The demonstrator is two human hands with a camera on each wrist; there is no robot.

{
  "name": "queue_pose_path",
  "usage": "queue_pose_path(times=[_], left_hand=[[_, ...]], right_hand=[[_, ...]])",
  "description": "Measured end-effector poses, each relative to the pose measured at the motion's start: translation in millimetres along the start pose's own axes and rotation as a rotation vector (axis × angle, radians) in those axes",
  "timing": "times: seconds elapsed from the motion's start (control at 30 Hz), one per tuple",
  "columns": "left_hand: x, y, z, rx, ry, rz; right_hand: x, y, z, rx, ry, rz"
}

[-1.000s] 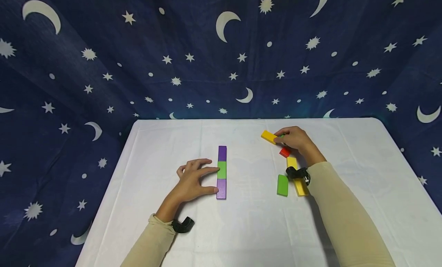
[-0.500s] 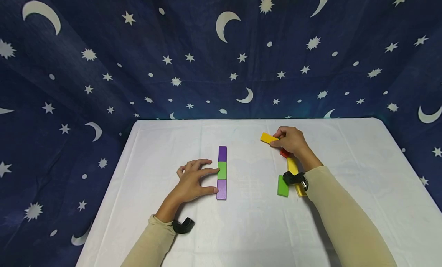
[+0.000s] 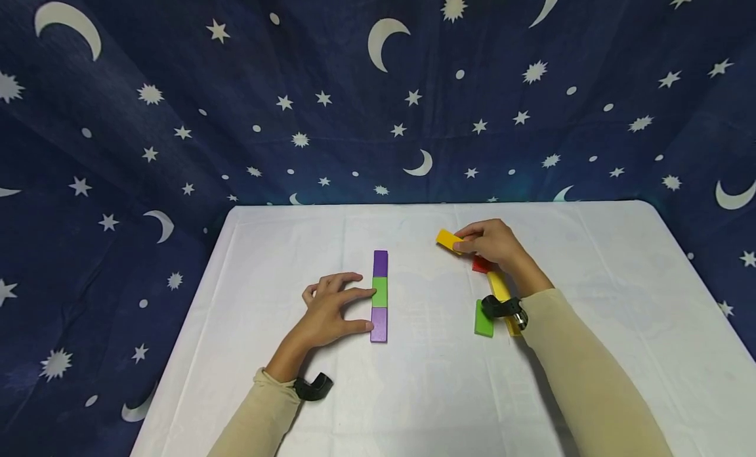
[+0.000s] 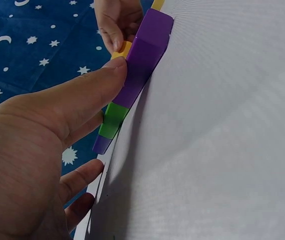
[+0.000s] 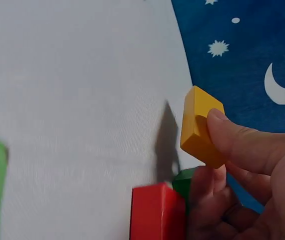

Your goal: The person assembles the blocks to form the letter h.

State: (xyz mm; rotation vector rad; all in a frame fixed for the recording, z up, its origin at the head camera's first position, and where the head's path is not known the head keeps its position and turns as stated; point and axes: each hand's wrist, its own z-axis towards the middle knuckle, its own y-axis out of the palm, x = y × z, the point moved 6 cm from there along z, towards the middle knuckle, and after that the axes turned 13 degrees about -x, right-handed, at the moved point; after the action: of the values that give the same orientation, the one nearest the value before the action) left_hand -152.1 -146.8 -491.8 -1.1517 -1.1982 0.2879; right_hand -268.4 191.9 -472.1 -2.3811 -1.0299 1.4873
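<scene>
A straight row lies on the white table: a dark purple block (image 3: 380, 263) at the far end, a light green block (image 3: 380, 292) in the middle and a lighter purple block (image 3: 379, 332) nearest. My left hand (image 3: 321, 320) rests at the row's left side, index fingertip against the green block and thumb against the near purple one, fingers extended. Thumb and fingers of my right hand (image 3: 497, 241) pinch a yellow block (image 3: 447, 238) by one end. In the right wrist view this yellow block (image 5: 196, 125) is held off the table, its shadow apart from it.
Beneath the right hand are a red block (image 3: 480, 264) and a green block (image 5: 180, 181), mostly hidden. Yellow blocks (image 3: 499, 285) lie partly under the right wrist, beside another green block (image 3: 483, 322). A dark star-print cloth (image 3: 331, 115) hangs behind the table (image 3: 283, 227).
My right hand has moved a little left and nearer with the yellow block, which has turned slightly. The left hand and the row of blocks have stayed put.
</scene>
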Motion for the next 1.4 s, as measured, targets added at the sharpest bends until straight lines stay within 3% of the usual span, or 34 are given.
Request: queue_pose_path(times=[0.33,0.43,0.9,1.1,1.4], left_hand=[[-0.1,-0.2,0.0,0.003,0.005,0.003],[-1.0,0.1,1.0,0.005,0.007,0.007],[-2.8,1.0,1.5,-0.007,-0.008,0.006],[-3.0,0.8,0.7,-0.01,-0.01,0.01],[-2.6,0.5,1.1,-0.021,-0.013,0.011]], right_hand=[[-19,17,1.2,-0.08,-0.129,0.269],[-27,26,5.0,-0.093,-0.135,0.327],[-39,73,30.6,-0.157,-0.216,0.476],[-48,91,42.5,-0.071,-0.264,0.547],[-62,100,55.1,0.027,-0.318,0.449]])
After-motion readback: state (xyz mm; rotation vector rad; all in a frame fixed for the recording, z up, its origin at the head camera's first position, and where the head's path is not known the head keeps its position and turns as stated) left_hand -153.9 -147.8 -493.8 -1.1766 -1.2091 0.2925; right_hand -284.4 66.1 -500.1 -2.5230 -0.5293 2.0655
